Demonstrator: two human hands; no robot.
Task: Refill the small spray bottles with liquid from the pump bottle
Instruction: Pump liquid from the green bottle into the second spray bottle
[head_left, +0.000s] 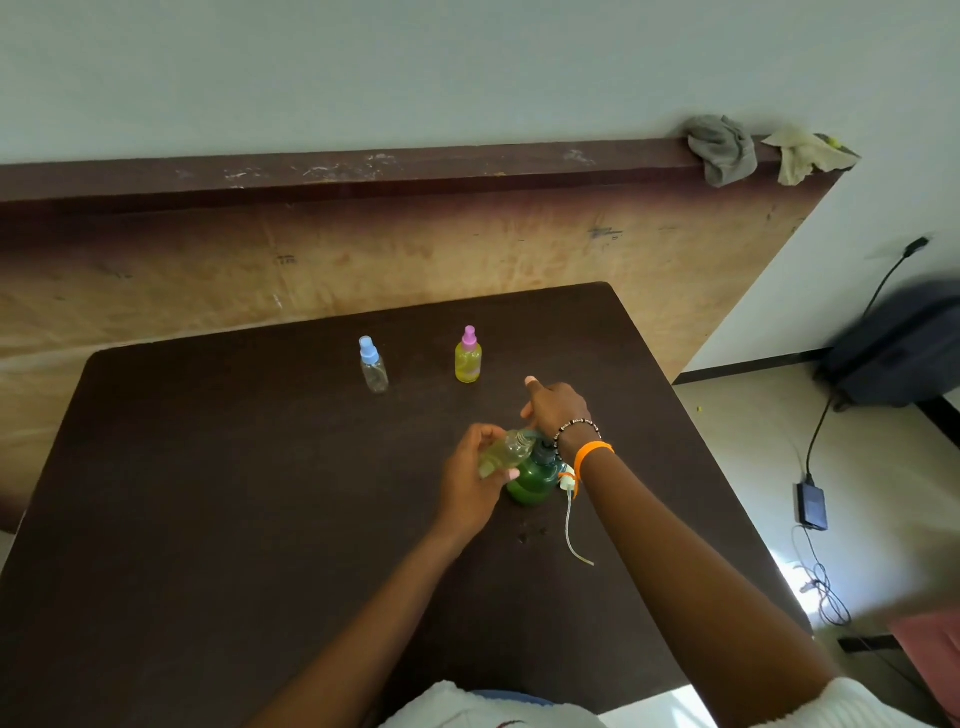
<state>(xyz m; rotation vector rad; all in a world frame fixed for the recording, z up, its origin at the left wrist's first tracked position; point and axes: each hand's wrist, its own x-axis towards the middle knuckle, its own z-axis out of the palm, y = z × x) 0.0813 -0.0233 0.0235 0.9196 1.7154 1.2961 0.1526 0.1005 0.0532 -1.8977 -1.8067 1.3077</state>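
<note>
A green pump bottle (531, 480) stands mid-table. My right hand (558, 408) presses down on its pump head, index finger stretched forward. My left hand (470, 480) holds an uncapped small spray bottle (504, 452), tilted, its mouth at the pump spout and holding yellowish liquid. Its removed spray cap with a thin dip tube (571, 512) lies just right of the pump bottle. Farther back stand a clear small bottle with a blue cap (373, 366) and a small bottle of yellow liquid with a pink cap (468, 358).
The dark brown table (208, 493) backs onto a wooden board (363, 249) leaning against the wall, with two rags (722, 148) on its top edge. On the floor at right lie a dark bag (898, 348), a charger and cables (813, 504).
</note>
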